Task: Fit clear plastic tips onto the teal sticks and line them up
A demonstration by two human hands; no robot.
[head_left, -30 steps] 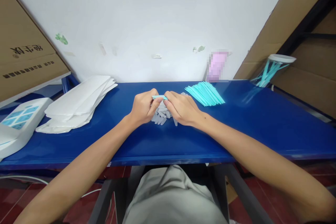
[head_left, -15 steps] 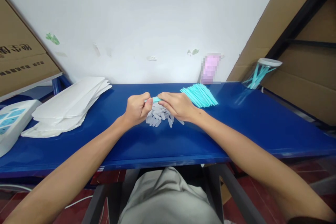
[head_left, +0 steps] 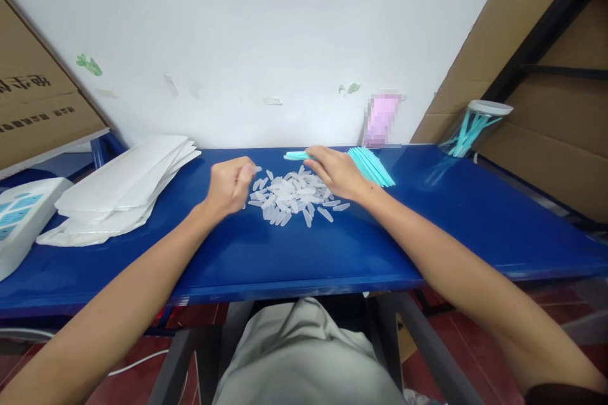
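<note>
My left hand [head_left: 231, 183] is closed in a fist at the left edge of a loose pile of small translucent, cap-like pieces [head_left: 289, 193]. From between its thumb and fingers pokes the tip of one such translucent cap [head_left: 258, 169]. Behind the pile's right side, my right hand [head_left: 335, 171] grips a slim turquoise stick [head_left: 297, 155], shaped like an eyebrow razor, whose end points left. Fingers cover the rest of the stick. Just beyond that hand lies a row of similar turquoise sticks [head_left: 372, 166], partly hidden by it.
White paper-like bags [head_left: 123, 183] are stacked on the blue table [head_left: 285, 266] at left, beside a white box with blue markings [head_left: 28, 215]. A clear lidded tub of turquoise sticks [head_left: 470, 130] stands at back right. Cardboard [head_left: 42, 88] leans at far left; a wall closes the back.
My hands were together on the turquoise stick and are now apart. The left has moved left with a translucent piece; the right has shifted slightly right and back with the stick, uncovering the pile.
</note>
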